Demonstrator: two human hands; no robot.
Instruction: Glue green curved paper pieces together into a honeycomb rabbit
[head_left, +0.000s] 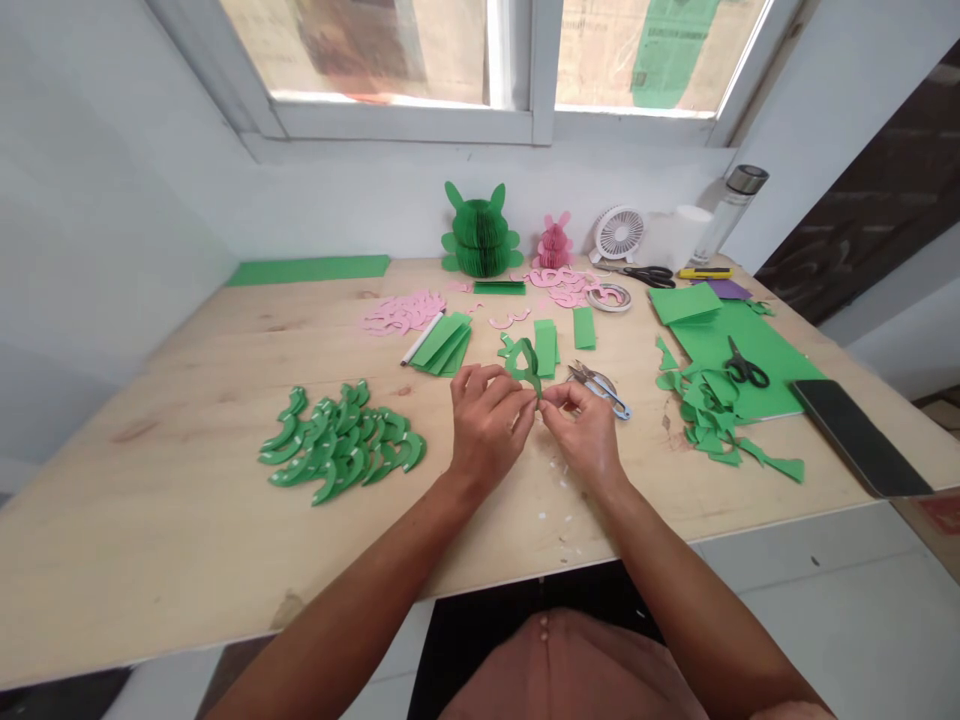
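Both my hands meet over the near middle of the wooden table (202, 545). My left hand (489, 420) and right hand (583, 430) pinch the lower end of a curved green paper piece (533, 377), fingertips closed and nearly touching; its upper part curls upward, just beyond my fingers. To the left, a heap of green crescent cutouts (341, 445), with pale patches on some. Farther off, folded green cards (444, 345) with a white pen (422, 338) along their left edge. Just right of my right hand, small metal-bladed snips (592, 380). Farther right, green scraps (705, 415), black scissors (742, 365) on a green sheet (772, 350), then a dark phone (859, 437). Far side, by the wall: a large green pleated figure (481, 238), with a smaller pink figure (553, 245) to its right.
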